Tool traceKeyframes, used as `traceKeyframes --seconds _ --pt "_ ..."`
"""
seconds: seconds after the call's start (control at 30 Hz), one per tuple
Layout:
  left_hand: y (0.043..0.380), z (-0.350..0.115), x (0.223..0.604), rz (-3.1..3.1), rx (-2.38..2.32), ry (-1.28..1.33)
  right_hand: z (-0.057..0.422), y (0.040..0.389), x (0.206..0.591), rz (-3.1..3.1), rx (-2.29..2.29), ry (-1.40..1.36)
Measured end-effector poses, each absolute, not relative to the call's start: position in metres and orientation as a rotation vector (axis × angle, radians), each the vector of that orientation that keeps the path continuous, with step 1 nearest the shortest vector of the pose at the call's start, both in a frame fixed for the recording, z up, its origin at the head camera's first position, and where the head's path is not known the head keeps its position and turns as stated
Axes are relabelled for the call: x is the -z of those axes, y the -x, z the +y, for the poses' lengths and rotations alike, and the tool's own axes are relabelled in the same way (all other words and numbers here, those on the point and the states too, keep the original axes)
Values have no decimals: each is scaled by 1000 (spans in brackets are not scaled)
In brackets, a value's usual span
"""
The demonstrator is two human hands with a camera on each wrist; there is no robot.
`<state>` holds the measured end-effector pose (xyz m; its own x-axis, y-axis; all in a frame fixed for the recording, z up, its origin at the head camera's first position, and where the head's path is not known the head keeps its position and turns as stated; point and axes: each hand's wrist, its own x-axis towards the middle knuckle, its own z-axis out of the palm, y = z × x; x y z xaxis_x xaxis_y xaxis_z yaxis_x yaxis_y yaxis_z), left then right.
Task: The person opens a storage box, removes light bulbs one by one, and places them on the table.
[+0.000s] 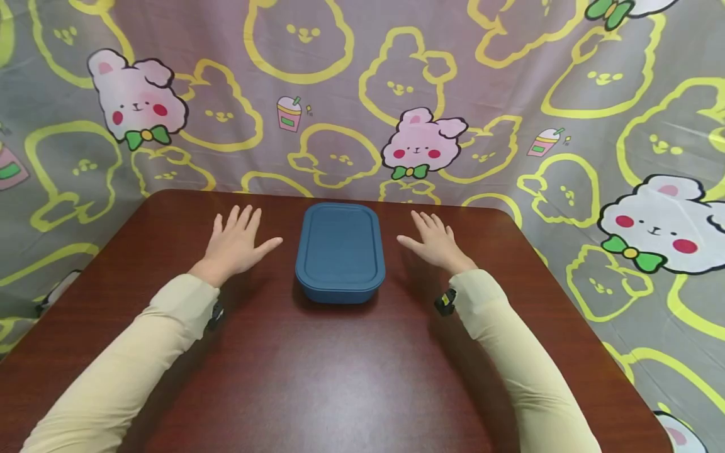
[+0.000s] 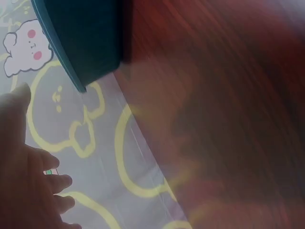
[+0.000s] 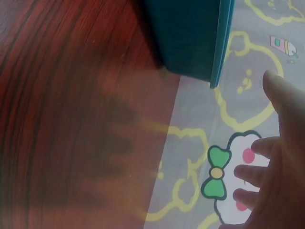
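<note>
A blue rectangular lidded box (image 1: 340, 248) with rounded corners stands on the brown table, its lid on top. To its left, my left hand (image 1: 235, 245) is held over the table with fingers spread, apart from the box. On the other side my right hand (image 1: 436, 244) hovers in much the same way, fingers extended and holding nothing. The left wrist view shows the box's side (image 2: 86, 38) beyond the thumb of the left hand (image 2: 28, 176). In the right wrist view, the box's side (image 3: 188, 38) appears near the right hand (image 3: 281, 162). What is inside the box is hidden.
The dark red-brown tabletop (image 1: 340, 371) has a glossy reflection in front of the box. Behind and beside the table hangs a curtain (image 1: 334, 94) printed with cartoon rabbits and yellow outlines. Small dark devices (image 1: 445, 302) sit at the wrists.
</note>
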<state>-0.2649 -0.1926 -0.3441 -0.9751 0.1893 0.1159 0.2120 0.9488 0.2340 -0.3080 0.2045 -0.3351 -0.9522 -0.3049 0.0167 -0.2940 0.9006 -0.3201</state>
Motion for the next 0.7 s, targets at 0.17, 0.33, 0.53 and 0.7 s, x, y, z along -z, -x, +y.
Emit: traceKeyframes --seconds 0.17,0.33,0.53,0.7 --pt "268 -180 346 -3009 481 364 196 309 336 3017 572 535" --pt "271 -168 352 -3014 532 398 190 311 341 2967 656 598" --pt "271 -155 358 -3025 636 446 183 311 351 2874 800 639" --pt "269 -150 365 -3037 691 458 176 307 359 2823 857 612"
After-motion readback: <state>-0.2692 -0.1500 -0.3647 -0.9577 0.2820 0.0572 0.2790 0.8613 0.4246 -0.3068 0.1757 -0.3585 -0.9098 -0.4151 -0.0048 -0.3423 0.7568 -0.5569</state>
